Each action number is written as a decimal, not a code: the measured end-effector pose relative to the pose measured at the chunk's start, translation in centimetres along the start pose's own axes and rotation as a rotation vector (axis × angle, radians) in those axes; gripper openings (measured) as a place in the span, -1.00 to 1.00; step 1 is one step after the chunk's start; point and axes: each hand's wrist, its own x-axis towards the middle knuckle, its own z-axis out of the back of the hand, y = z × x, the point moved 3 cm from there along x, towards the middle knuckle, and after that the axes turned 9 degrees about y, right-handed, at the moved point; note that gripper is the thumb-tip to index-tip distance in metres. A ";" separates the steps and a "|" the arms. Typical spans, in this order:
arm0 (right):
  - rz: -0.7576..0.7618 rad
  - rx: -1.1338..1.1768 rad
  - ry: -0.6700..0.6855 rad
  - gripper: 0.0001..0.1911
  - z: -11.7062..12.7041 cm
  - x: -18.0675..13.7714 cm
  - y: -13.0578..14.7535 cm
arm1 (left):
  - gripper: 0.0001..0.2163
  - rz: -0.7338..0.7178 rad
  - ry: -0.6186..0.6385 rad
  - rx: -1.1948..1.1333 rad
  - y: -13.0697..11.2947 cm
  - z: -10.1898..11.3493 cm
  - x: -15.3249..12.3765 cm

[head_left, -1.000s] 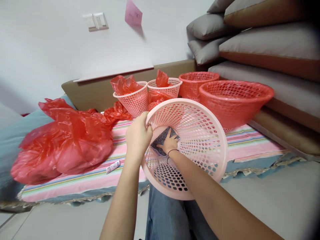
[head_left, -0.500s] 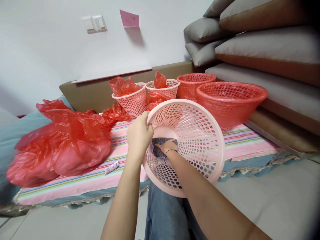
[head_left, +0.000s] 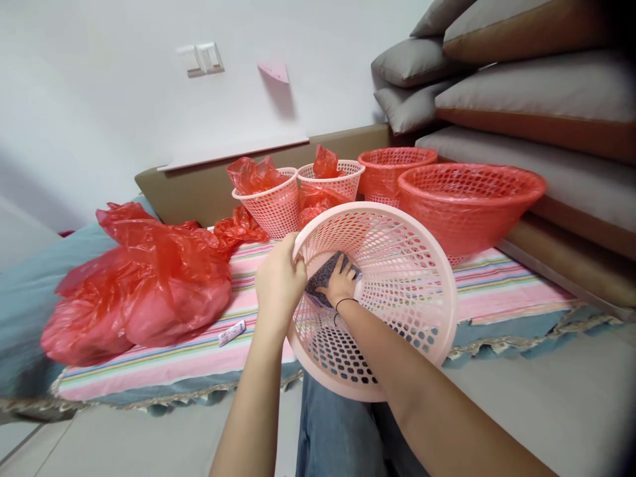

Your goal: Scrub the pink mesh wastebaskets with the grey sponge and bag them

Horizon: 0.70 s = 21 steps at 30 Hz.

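A pale pink perforated plastic basket (head_left: 397,291) is tipped on its side toward me, above my lap. My left hand (head_left: 278,285) is closed on its rim at the left edge, holding it steady. My right hand (head_left: 340,283) reaches inside the basket and presses a dark grey cloth (head_left: 324,273) flat against the bottom, fingers spread over it. A black band circles my right wrist.
Two small pink baskets (head_left: 271,205) with red plastic in them and two red baskets (head_left: 467,199) stand on a striped cloth (head_left: 497,285). A heap of red plastic bags (head_left: 144,278) lies left, a small tube (head_left: 231,333) beside it. Grey cushions (head_left: 521,93) are stacked right.
My right hand has shifted the grey cloth back and forth on the basket bottom. My left hand keeps its hold on the rim. The view has drifted slightly.
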 end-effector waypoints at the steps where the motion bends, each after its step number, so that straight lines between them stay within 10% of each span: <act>1: 0.061 -0.032 -0.021 0.41 0.2 0.2 -0.1 | -0.64 0.007 0.000 -0.006 0.1 0.0 -0.1; 11: 0.916 -0.324 0.102 -0.49 1.3 1.0 -0.6 | -0.64 0.062 0.003 -0.059 1.6 0.1 0.6; 15: 0.822 -0.335 0.087 -0.45 0.9 0.9 -0.8 | -0.66 0.062 0.001 -0.079 1.9 0.0 0.7; 21: 0.322 -0.248 0.003 0.26 -0.9 0.5 0.3 | -0.66 0.027 -0.007 -0.082 1.5 -0.1 0.6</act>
